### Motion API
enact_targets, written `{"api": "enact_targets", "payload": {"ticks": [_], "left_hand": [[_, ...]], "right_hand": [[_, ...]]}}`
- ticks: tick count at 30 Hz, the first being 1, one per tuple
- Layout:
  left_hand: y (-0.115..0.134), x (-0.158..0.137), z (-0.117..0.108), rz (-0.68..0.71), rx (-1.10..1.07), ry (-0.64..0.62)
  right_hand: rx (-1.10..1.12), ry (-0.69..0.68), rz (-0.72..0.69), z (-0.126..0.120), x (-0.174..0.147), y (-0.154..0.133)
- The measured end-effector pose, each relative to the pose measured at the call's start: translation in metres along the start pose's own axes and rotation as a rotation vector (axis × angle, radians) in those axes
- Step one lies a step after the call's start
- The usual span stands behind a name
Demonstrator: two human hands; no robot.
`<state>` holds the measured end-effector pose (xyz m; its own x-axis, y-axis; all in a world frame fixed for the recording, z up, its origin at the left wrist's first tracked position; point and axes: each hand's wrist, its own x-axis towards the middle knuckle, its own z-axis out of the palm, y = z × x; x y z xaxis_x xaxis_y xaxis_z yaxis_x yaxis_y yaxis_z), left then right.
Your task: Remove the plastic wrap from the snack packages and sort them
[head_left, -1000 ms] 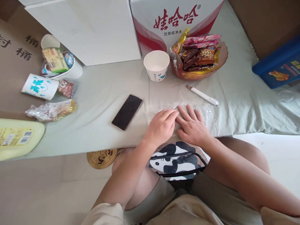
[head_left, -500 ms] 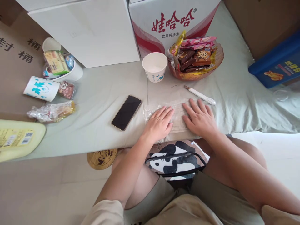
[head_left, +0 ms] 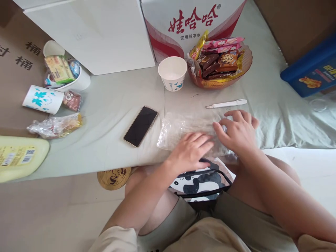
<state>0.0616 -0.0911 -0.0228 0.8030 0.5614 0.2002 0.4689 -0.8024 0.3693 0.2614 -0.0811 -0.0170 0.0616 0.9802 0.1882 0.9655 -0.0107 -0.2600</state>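
A clear, crinkled plastic bag (head_left: 170,131) lies flat near the front edge of the cloth-covered surface. Over its front part is my left hand (head_left: 193,150), fingers spread and pointing right. My right hand (head_left: 237,131) is at the bag's right end, fingers bent and apart; whether it touches the film I cannot tell. Just beyond my right hand lies a white utility knife (head_left: 227,104), its blade end to the left. To the left of the bag rests a black-screened phone (head_left: 141,126).
Behind stand a paper cup (head_left: 172,75) and an amber bowl (head_left: 223,82) of wrapped snacks, backed by a white carton (head_left: 162,31). On the left are a tipped paper cup (head_left: 43,99), a wrapped snack (head_left: 56,125) and a pale yellow jug (head_left: 23,157). A blue container (head_left: 312,73) stands right.
Both hands have shifted right and lifted from lying flat, uncovering the bag's left part. My right fingers have bent. The utility knife has turned to lie almost level.
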Motion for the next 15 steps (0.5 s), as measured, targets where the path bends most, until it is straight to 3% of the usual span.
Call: {"api": "enact_targets", "payload": {"ticks": [3, 7, 9, 12, 15], "left_hand": [[0.012, 0.002, 0.013, 0.078, 0.050, -0.052], [0.012, 0.005, 0.017, 0.081, -0.065, 0.032], [0.003, 0.005, 0.014, -0.001, -0.256, 0.143], [-0.013, 0.002, 0.009, -0.149, -0.644, 0.324], [-0.025, -0.002, 0.008, -0.284, -1.033, 0.400]], "right_hand": [[0.099, -0.014, 0.013, -0.002, 0.001, 0.000], [0.302, 0.000, 0.108, -0.009, 0.009, 0.009], [0.472, 0.031, 0.184, -0.012, 0.015, 0.018], [0.622, -0.026, 0.265, -0.011, 0.021, 0.034], [0.636, -0.112, 0.069, -0.003, 0.022, 0.040]]}}
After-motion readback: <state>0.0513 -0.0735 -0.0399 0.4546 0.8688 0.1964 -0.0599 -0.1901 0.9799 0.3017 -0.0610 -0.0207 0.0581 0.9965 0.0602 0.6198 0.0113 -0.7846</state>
